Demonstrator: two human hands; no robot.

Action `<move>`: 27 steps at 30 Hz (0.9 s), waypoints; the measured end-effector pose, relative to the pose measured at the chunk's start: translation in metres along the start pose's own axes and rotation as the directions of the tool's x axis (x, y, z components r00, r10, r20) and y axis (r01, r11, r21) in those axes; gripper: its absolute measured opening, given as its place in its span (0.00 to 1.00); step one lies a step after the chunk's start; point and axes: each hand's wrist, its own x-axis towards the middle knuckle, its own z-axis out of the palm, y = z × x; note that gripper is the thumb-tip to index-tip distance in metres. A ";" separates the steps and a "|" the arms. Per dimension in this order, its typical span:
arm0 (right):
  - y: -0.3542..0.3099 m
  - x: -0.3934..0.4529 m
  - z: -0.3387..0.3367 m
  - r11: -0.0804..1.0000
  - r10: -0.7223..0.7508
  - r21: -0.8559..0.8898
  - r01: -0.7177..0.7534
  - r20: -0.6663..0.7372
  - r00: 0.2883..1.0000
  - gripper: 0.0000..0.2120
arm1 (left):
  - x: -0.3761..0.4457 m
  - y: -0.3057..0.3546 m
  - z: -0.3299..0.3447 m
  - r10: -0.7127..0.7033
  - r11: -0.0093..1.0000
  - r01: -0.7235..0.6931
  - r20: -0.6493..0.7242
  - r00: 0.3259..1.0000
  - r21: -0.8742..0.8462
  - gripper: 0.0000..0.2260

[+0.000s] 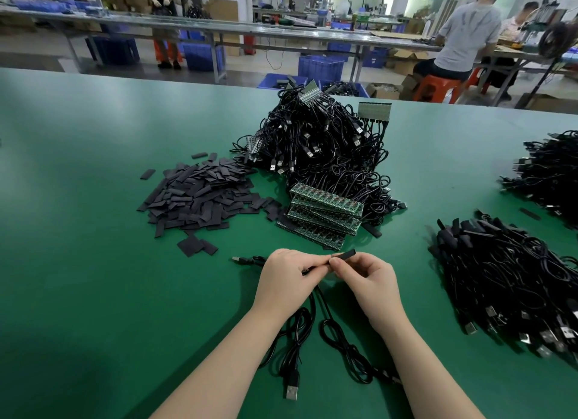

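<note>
Low in the frame's centre, I am holding a black sleeve (344, 254) and a cable (325, 320) above the green counter (93, 293).
My left hand (286, 276) is gripping the cable's end, my right hand (370, 282) is pinching the sleeve just beside it; the cable's loops are lying below my wrists, circuit boards (325, 210) just above.

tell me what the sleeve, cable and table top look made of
Sleeve: likely heat-shrink plastic tubing, matte black, flat and thin. Cable: glossy black plastic jacket that bends in loops, shiny metal plug tip. Table top: smooth green mat, probably rubber or vinyl, soft sheen.
</note>
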 end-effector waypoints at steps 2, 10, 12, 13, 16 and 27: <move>0.000 0.000 0.000 1.000 -0.012 0.008 0.012 0.016 1.000 0.04 | 0.000 0.001 0.001 0.002 1.000 -0.002 -0.006 1.000 0.017 0.08; 0.001 0.001 0.004 0.996 -0.047 -0.073 0.048 0.016 0.999 0.07 | 0.001 -0.001 -0.001 -0.013 0.999 0.013 -0.001 1.000 0.048 0.10; 0.001 0.001 0.003 0.998 -0.047 -0.046 0.047 0.012 0.999 0.05 | 0.000 -0.001 -0.002 -0.018 0.999 0.018 -0.015 1.000 0.051 0.10; 0.001 0.001 0.002 0.998 -0.043 -0.042 0.044 0.009 0.999 0.04 | 0.000 -0.001 -0.002 -0.026 0.999 0.027 -0.021 0.999 0.044 0.09; 0.003 0.002 0.002 0.998 -0.037 -0.060 0.037 -0.008 0.999 0.04 | 0.001 0.000 -0.002 -0.019 1.000 0.019 -0.016 1.000 0.021 0.08; 0.003 0.001 0.003 0.998 -0.026 -0.064 0.025 -0.006 1.000 0.05 | 0.000 -0.003 -0.001 0.015 0.999 -0.014 -0.033 0.999 0.040 0.08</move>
